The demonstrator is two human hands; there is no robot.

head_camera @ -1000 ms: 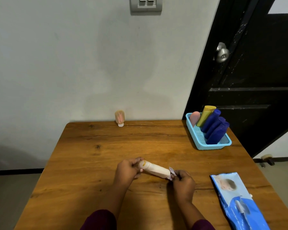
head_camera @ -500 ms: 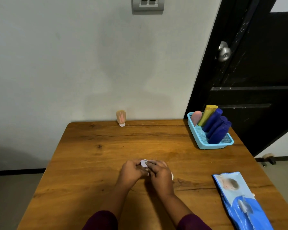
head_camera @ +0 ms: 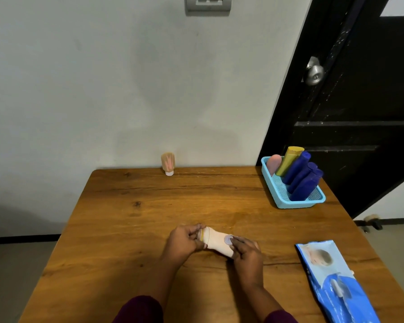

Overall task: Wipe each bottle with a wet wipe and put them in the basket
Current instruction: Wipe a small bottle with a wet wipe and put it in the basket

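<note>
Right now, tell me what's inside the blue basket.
The blue basket holds a pink bottle, a yellow bottle and three dark blue bottles, all leaning. Anything beneath them is covered.

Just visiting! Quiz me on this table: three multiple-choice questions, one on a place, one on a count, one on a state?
1. Where does the basket sit on the table? A near left; B far right; C middle.
2. How many dark blue bottles are in it? A one; B three; C five.
3. The cream bottle is: A in the basket; B standing alone; C held.
Answers: B, it occupies the far right corner; B, three lean side by side; C, left hand and right hand hold it.
</note>
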